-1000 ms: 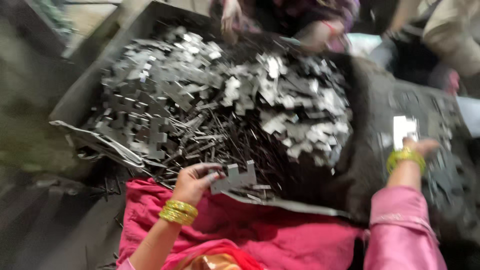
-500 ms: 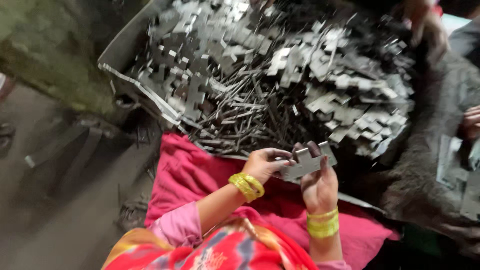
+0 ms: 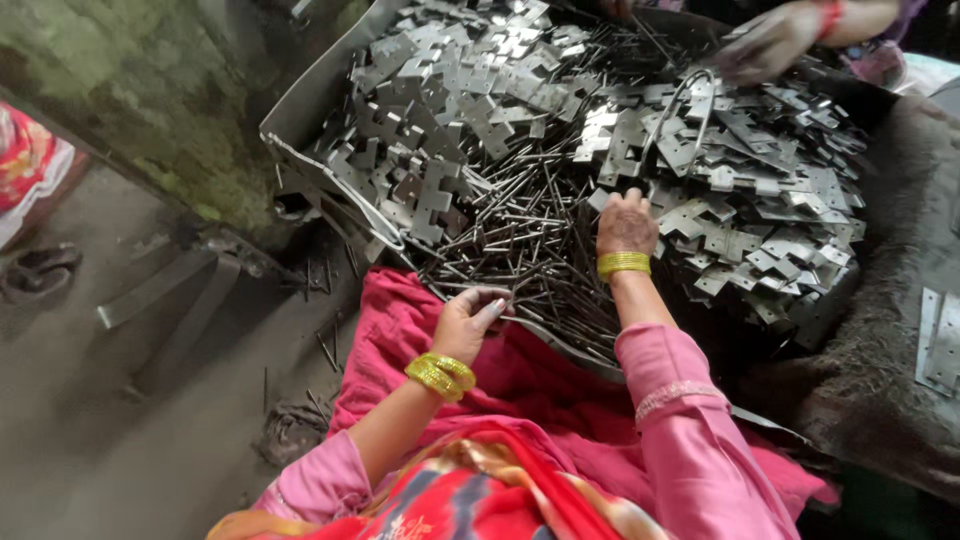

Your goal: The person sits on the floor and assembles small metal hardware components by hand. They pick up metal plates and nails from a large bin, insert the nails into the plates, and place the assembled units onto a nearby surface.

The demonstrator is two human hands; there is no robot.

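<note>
A big pile of flat grey metal hinge plates (image 3: 700, 150) and thin metal pins (image 3: 520, 240) fills a sheet-metal tray (image 3: 310, 100). My right hand (image 3: 625, 222), with a yellow bangle, lies palm down on the pile where pins meet plates, its fingertips tucked among the pieces. My left hand (image 3: 470, 318), also bangled, is curled at the pile's near edge, over the pins and above the pink cloth (image 3: 400, 340) on my lap. Whatever its fingers enclose is hidden.
Another person's hand (image 3: 770, 40) with a red bangle reaches into the tray's far right. A few plates (image 3: 940, 345) lie on a dark cloth at right. Metal strips (image 3: 165, 295), stray pins and a sandal (image 3: 40, 270) lie on the floor at left.
Both hands held one hinge plate together over my lap. My right hand has since reached forward onto the pile, my left has dropped to the pins, and the plate is out of sight.
</note>
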